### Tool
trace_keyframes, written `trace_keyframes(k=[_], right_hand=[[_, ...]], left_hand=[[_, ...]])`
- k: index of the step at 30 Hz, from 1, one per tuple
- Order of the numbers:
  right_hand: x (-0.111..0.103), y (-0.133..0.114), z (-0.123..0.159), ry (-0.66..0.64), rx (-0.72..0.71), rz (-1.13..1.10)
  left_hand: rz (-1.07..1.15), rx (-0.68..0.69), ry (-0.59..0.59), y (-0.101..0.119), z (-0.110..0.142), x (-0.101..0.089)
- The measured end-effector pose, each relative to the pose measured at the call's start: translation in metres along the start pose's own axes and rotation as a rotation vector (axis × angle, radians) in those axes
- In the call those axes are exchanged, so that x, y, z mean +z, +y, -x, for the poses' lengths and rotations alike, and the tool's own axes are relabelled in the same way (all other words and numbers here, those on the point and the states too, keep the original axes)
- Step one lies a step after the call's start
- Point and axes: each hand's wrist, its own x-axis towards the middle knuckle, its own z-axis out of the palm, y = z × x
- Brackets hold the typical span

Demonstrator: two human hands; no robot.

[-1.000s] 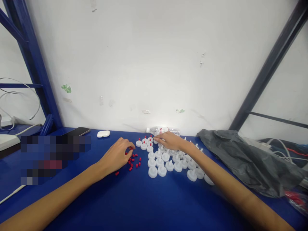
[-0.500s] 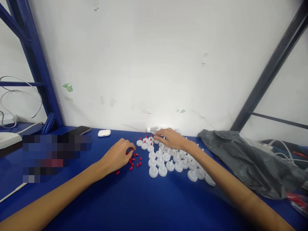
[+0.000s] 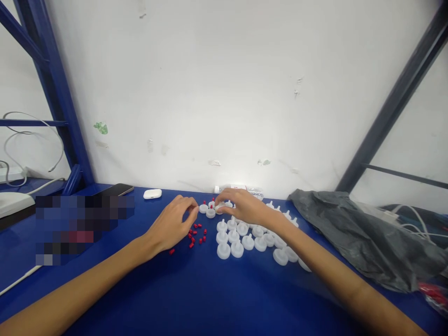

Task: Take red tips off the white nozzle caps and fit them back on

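Left hand (image 3: 173, 221) brings thumb and forefinger close together (whether a cap sits between them, I cannot tell) beside the loose red caps (image 3: 192, 240) on the blue counter (image 3: 210, 298). Right hand (image 3: 243, 205) arches at the red-capped lids (image 3: 210, 213), thumb and fingers spread; any grip there is unclear. Bumping those crowded lids could topple them, a low right forearm (image 3: 332, 261) might scatter the white nozzle lids (image 3: 237, 250), and the little caps could roll if brushed.
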Motion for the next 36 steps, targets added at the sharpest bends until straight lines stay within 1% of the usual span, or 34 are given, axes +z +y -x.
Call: trace_keyframes(k=[3, 7, 10, 12, 15, 19, 24, 29, 31, 32, 34, 36], right_hand=[[0.004, -0.018, -0.001, -0.007, -0.06, -0.008], [0.009, -0.038, 0.0, 0.029, -0.128, 0.006], [0.008, -0.043, 0.001, 0.047, -0.166, 0.016], [0.007, -0.042, 0.001, 0.048, -0.183, 0.017], [0.004, -0.039, -0.002, 0.055, -0.23, 0.034], [0.004, -0.038, -0.007, 0.08, -0.309, 0.159], [0.011, -0.04, -0.01, 0.187, -0.354, 0.378], [0.02, -0.045, -0.012, 0.259, -0.402, 0.465], [0.019, -0.038, -0.012, 0.261, -0.382, 0.506], [0.017, -0.031, -0.01, 0.255, -0.344, 0.523], [0.008, -0.01, -0.006, 0.251, -0.197, 0.52], [-0.002, 0.014, 0.0, 0.241, 0.003, 0.417]], left_hand=[[0.026, 0.035, -0.008, 0.004, 0.003, 0.001], [-0.058, 0.135, -0.01, 0.003, 0.005, 0.006], [-0.066, 0.203, 0.003, 0.003, 0.006, 0.007], [0.016, 0.207, -0.011, 0.004, 0.005, 0.006], [0.176, 0.126, -0.007, 0.006, 0.003, 0.006], [0.325, 0.003, 0.033, 0.01, 0.002, 0.009], [0.572, -0.168, 0.104, 0.011, -0.003, 0.018], [0.761, -0.245, 0.112, 0.016, -0.009, 0.028], [0.799, -0.265, 0.122, 0.017, -0.009, 0.025], [0.807, -0.275, 0.134, 0.015, -0.008, 0.021], [0.792, -0.292, 0.178, 0.007, -0.009, 0.009], [0.734, -0.301, 0.238, -0.005, -0.012, -0.004]])
